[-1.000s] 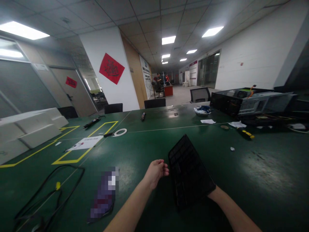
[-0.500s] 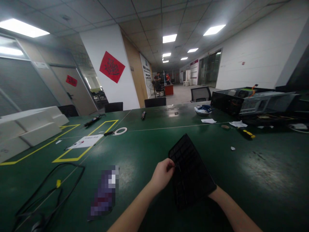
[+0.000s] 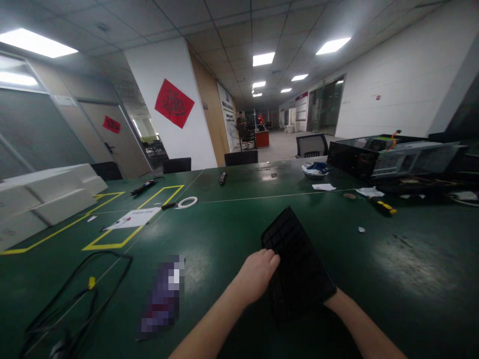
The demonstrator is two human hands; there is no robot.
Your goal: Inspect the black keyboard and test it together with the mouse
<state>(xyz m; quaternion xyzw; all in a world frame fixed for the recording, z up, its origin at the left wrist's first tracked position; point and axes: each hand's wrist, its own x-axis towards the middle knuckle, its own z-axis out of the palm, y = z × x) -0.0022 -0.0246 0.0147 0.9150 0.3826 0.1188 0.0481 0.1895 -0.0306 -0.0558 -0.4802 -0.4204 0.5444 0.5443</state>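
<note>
A flat black rectangular panel [image 3: 299, 271], its face marked with a grid of ribs, is held tilted above the green table [image 3: 224, 229]. My left hand [image 3: 262, 269] is at the panel's left edge, fingers curled over onto the gridded face. From behind the lower right corner, my right hand [image 3: 333, 299] supports the panel; its fingers are hidden and only the wrist side shows. What exactly the panel belongs to cannot be made out.
Left are a looped black cable [image 3: 112, 254], a blurred purple item [image 3: 160, 299], a white tape roll [image 3: 187, 202] and white blocks [image 3: 56, 199]. An opened computer case [image 3: 396, 159] stands at the right, near a yellow-black tool [image 3: 385, 207]. A bowl [image 3: 314, 172] holds cloth.
My left hand has turned from a fingertip pinch at the panel's left side to fingers laid over its edge. The panel and right hand stay nearly in place.
</note>
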